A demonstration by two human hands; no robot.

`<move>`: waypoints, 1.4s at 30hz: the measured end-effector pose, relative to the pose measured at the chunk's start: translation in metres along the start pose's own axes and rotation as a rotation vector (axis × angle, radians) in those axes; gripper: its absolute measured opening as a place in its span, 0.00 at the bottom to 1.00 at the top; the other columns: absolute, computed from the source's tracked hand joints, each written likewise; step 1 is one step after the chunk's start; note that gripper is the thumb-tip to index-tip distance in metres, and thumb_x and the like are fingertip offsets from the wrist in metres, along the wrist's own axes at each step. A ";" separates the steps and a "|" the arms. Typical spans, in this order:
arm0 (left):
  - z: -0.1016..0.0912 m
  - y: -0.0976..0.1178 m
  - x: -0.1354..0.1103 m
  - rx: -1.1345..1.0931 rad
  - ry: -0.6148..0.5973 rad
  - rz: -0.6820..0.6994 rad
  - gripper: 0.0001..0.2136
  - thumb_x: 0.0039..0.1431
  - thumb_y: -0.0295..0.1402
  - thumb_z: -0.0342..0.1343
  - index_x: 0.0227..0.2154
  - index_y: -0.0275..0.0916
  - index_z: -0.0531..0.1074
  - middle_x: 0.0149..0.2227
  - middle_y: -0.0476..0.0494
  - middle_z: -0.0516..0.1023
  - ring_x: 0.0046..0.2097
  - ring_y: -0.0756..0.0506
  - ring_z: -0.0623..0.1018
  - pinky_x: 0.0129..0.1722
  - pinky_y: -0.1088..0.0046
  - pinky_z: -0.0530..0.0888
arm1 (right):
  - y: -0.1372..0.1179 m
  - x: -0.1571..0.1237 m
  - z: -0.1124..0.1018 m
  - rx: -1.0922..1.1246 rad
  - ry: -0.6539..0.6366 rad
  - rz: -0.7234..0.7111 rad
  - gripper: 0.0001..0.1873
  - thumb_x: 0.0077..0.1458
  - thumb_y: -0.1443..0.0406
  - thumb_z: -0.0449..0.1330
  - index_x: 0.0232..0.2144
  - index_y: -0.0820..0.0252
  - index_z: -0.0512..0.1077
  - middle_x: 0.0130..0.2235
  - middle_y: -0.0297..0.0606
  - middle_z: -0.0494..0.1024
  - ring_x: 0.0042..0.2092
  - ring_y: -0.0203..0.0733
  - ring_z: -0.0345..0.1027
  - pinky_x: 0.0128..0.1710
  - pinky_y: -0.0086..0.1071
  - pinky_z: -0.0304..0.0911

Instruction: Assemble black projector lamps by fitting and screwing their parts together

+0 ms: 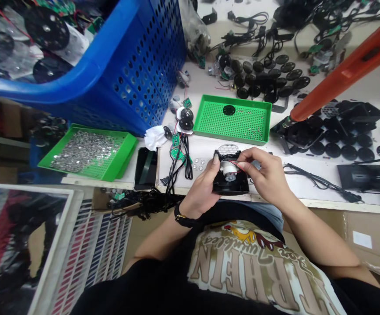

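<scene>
"What's that left hand (205, 186) doing?"

"It's gripping the black housing (231, 189), the thumb pressing over its near side. The housing is sitting just above the front edge of the white workbench (258, 178), open side up, with a white cylindrical part (228, 168) lying inside."

"And the right hand (265, 173)?"

"Its thumb and forefinger are pinching a thin red wire (237, 162) beside the white part. The other fingers are curling over; I can't tell whether they're touching anything."

"What's lying around them?"

"A few small clear discs (199, 164) are resting just left of the housing, and a bundle of black cords (186, 162) is trailing near them. Beyond, a green perforated tray (232, 140) is holding a black disc (229, 110) and some small metal pieces (255, 133)."

"That orange-handled tool (344, 72)?"

"It's slanting down from the right, its tip pointing at some black parts (303, 134). Off left, a phone (146, 169) is lying near a second green tray (124, 158), which is holding a heap of small shiny pieces (81, 151)."
</scene>
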State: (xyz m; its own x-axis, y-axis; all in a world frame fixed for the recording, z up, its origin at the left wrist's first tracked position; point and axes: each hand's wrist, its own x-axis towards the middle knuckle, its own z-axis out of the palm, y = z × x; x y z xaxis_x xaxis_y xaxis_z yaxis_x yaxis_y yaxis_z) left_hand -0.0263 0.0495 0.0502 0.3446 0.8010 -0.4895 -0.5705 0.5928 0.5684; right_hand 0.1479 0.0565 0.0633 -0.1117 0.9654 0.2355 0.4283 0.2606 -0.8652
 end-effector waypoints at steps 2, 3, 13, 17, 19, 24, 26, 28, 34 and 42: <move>0.001 -0.001 -0.001 0.007 0.024 0.005 0.17 0.64 0.47 0.63 0.47 0.38 0.78 0.48 0.41 0.85 0.57 0.38 0.81 0.59 0.60 0.74 | 0.000 -0.001 0.001 0.003 0.013 0.004 0.05 0.61 0.70 0.63 0.33 0.56 0.74 0.33 0.31 0.80 0.36 0.38 0.71 0.39 0.32 0.63; 0.001 -0.001 -0.001 0.008 0.034 0.007 0.18 0.64 0.47 0.63 0.46 0.38 0.78 0.48 0.41 0.85 0.57 0.38 0.80 0.60 0.60 0.74 | 0.000 -0.001 0.001 0.005 0.021 0.005 0.05 0.61 0.69 0.63 0.33 0.55 0.74 0.33 0.31 0.79 0.36 0.38 0.71 0.39 0.32 0.63; 0.004 -0.003 -0.002 0.009 0.022 0.006 0.18 0.65 0.47 0.62 0.49 0.39 0.77 0.48 0.42 0.85 0.56 0.38 0.81 0.60 0.60 0.74 | 0.002 -0.003 0.003 0.003 0.040 0.001 0.06 0.60 0.70 0.63 0.31 0.55 0.73 0.33 0.31 0.80 0.36 0.39 0.72 0.39 0.33 0.64; 0.006 -0.003 -0.001 0.011 0.047 0.000 0.16 0.64 0.46 0.64 0.46 0.39 0.77 0.48 0.43 0.85 0.57 0.38 0.81 0.60 0.59 0.74 | 0.002 -0.002 0.002 -0.023 0.020 -0.006 0.06 0.60 0.70 0.62 0.32 0.55 0.73 0.33 0.33 0.80 0.36 0.40 0.72 0.39 0.33 0.64; 0.007 -0.003 -0.001 0.007 0.060 -0.007 0.16 0.63 0.45 0.65 0.45 0.39 0.77 0.47 0.43 0.85 0.57 0.37 0.81 0.60 0.58 0.74 | 0.002 -0.001 0.000 -0.035 0.010 -0.013 0.06 0.60 0.70 0.61 0.32 0.55 0.73 0.33 0.33 0.80 0.36 0.40 0.72 0.38 0.33 0.64; 0.007 -0.008 0.000 0.009 0.080 -0.022 0.16 0.62 0.46 0.65 0.45 0.41 0.77 0.47 0.44 0.85 0.58 0.35 0.80 0.60 0.56 0.75 | 0.003 -0.002 -0.002 -0.060 -0.006 -0.037 0.07 0.61 0.71 0.60 0.31 0.55 0.72 0.31 0.34 0.79 0.35 0.40 0.72 0.37 0.33 0.64; 0.007 -0.011 0.000 0.011 0.080 -0.013 0.15 0.63 0.46 0.64 0.46 0.41 0.77 0.48 0.44 0.84 0.59 0.35 0.80 0.60 0.55 0.75 | 0.006 -0.004 -0.001 -0.053 0.008 -0.038 0.08 0.61 0.71 0.60 0.30 0.55 0.72 0.31 0.34 0.79 0.35 0.40 0.73 0.37 0.34 0.65; 0.006 -0.013 0.001 0.001 0.072 -0.008 0.15 0.64 0.45 0.63 0.47 0.41 0.77 0.49 0.43 0.84 0.59 0.36 0.80 0.61 0.55 0.75 | 0.010 -0.006 0.001 -0.023 0.044 -0.032 0.08 0.60 0.70 0.60 0.29 0.55 0.71 0.32 0.35 0.80 0.36 0.41 0.74 0.39 0.35 0.67; 0.004 -0.012 0.003 -0.004 0.037 -0.046 0.17 0.65 0.47 0.62 0.50 0.42 0.78 0.50 0.43 0.84 0.59 0.36 0.79 0.61 0.56 0.74 | 0.015 -0.012 0.009 0.085 0.152 0.039 0.06 0.57 0.69 0.63 0.29 0.54 0.72 0.34 0.34 0.82 0.40 0.42 0.77 0.44 0.37 0.71; 0.006 -0.009 0.001 -0.015 0.035 -0.054 0.18 0.67 0.48 0.60 0.50 0.40 0.77 0.52 0.41 0.84 0.61 0.37 0.78 0.64 0.57 0.71 | 0.011 -0.010 0.013 0.158 0.225 0.095 0.06 0.56 0.68 0.63 0.29 0.54 0.71 0.34 0.34 0.82 0.39 0.41 0.77 0.43 0.37 0.70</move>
State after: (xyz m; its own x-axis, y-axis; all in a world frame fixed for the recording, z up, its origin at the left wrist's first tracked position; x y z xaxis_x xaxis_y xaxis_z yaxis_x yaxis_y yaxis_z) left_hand -0.0167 0.0455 0.0485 0.3487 0.7644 -0.5424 -0.5628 0.6335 0.5310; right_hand 0.1422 0.0499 0.0458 0.1319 0.9648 0.2273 0.2803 0.1837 -0.9422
